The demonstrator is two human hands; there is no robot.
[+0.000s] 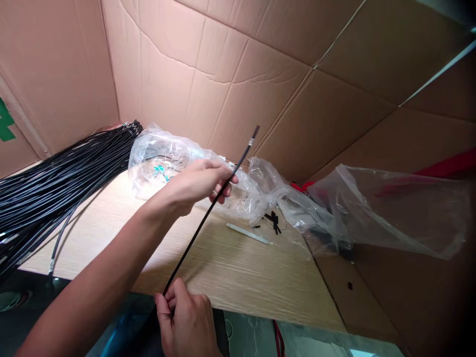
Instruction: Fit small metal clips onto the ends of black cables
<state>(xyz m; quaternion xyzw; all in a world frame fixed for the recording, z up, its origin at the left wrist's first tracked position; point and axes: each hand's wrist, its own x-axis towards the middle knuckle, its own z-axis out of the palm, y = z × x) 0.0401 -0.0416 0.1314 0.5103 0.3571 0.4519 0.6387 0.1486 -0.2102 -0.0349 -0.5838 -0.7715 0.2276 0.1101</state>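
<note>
**Guest:** ok what've you got in your hands right now?

**Me:** Just one black cable (pixel 203 223), held up at a slant over the table (pixel 223 282). My left hand (pixel 195 183) is wrapped snugly around its upper part, and a short stretch with one small metal collar (pixel 251 142) pokes out past my fingers. My right hand (pixel 184 317) has a narrow pinch on the lower part, and the cable disappears into my fingers there, so I can't see that end. The bottom of the shot cuts that hand off too.

**Guest:** how much other stuff is around?

**Me:** One fat bundle of black cables (pixel 55 188) on the left, way too many to count. Clear plastic (pixel 159 163) is bunched along the back, maybe one bag, maybe two, can't tell. There's one white stick (pixel 247 233) and a little pile of black bits (pixel 274 221), hard to count. Something red (pixel 446 163) sits behind the plastic, too hidden to name, and cardboard (pixel 223 74) lines the back.
</note>
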